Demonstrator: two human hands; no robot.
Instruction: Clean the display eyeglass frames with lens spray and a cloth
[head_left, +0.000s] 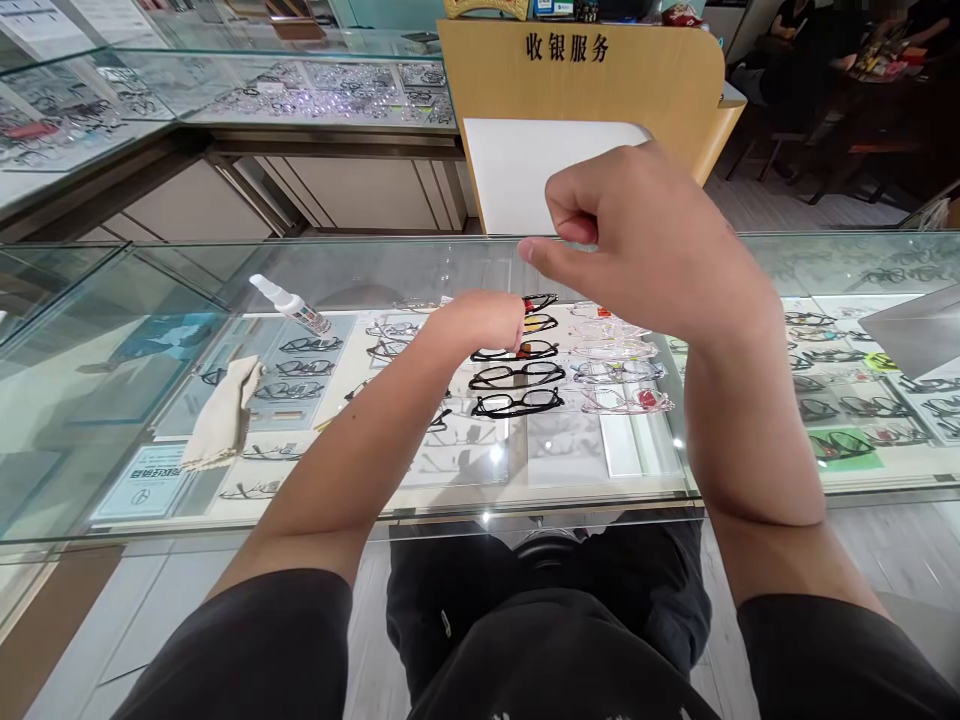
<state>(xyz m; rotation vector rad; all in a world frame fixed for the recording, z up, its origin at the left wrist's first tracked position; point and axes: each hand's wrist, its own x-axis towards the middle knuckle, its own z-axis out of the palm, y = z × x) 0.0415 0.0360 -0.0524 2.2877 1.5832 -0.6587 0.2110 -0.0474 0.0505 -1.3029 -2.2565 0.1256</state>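
My left hand (487, 318) reaches over the glass counter (420, 505), its back toward me. Its partly visible fingers curl down by the black-framed eyeglasses (534, 350); whatever they hold is hidden. Nearer to me lie more black eyeglasses (517, 402), in the same column. Raised above the counter, my right hand (630, 225) has its fingers curled in and its thumb stretched to the left. Nothing shows between that thumb and the fingers. Below it sits a column of clear and pinkish eyeglasses (619, 372), some with red tags.
At the left are a white spray bottle (292, 305) and a beige cloth (225, 415). Further eyeglasses (844, 445) fill the right of the counter. Beyond it stand a wooden cashier desk (510, 90) and another glass showcase (322, 90). People sit at the far right.
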